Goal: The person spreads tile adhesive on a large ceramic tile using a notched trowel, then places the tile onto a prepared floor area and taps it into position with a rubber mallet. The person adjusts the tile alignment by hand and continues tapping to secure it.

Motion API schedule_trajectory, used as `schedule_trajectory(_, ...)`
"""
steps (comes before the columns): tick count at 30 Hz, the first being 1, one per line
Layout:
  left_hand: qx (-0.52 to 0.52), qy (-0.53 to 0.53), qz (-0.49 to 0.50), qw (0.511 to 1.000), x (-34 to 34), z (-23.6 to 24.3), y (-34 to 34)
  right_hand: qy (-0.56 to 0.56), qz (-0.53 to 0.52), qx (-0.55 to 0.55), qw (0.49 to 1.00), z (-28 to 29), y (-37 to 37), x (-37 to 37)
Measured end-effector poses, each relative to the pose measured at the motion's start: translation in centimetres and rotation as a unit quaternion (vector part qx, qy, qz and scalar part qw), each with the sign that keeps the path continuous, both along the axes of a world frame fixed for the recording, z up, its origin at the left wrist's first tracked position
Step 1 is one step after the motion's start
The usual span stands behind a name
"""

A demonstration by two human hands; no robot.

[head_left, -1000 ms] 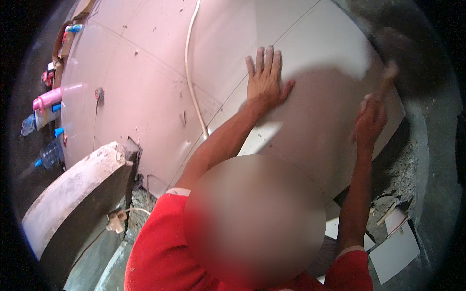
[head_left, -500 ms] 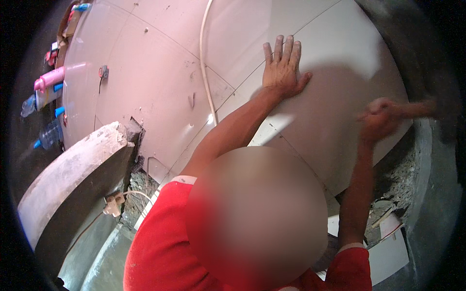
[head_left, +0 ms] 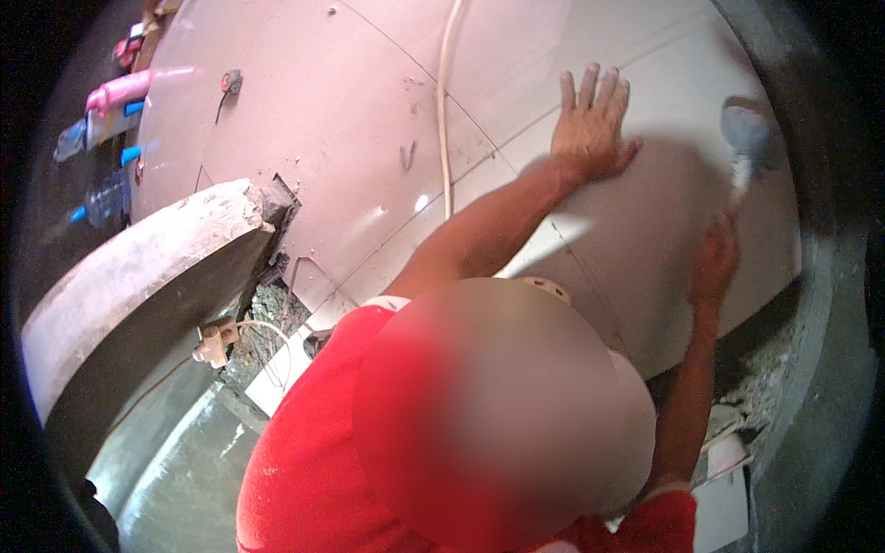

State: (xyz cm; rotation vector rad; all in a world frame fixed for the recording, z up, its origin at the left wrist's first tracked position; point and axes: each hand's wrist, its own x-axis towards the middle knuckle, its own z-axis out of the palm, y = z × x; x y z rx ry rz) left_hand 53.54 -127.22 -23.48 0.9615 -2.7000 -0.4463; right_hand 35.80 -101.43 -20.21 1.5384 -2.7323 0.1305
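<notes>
My left hand (head_left: 595,138) lies flat on a large pale floor tile (head_left: 636,235), fingers spread, holding nothing. Farther right, my right hand (head_left: 716,261) is closed round the handle of a mallet with a pale, rounded head (head_left: 745,129). The mallet points away from me, its head over the right part of the tile. Whether the head touches the tile, I cannot tell. Dark joint lines separate this tile from its neighbours.
A pale hose or cable (head_left: 446,120) crosses the tiles. At left stand a broken-ended concrete ledge (head_left: 138,244), a socket block (head_left: 217,343) and rubble (head_left: 277,313). Bottles, one pink (head_left: 120,92), line the far left. A grey wall (head_left: 820,369) rises at right.
The mallet has swung from pointing right, blurred, to pointing forward over the tile. My left hand stays flat on the tile, while the whole view has shifted.
</notes>
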Motion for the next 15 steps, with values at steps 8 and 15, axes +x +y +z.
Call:
schedule_trajectory(8, 0.005, 0.04, 0.006, 0.999, -0.1, -1.6, -0.5, 0.135, 0.041, -0.042, 0.989, -1.0, 2.4, 0.1)
schedule_trajectory(15, 0.019, 0.075, 0.013, 0.997, 2.2, -1.3, 1.3, 0.028, 0.056, -0.054, 0.997, 2.2, 0.5, -1.4)
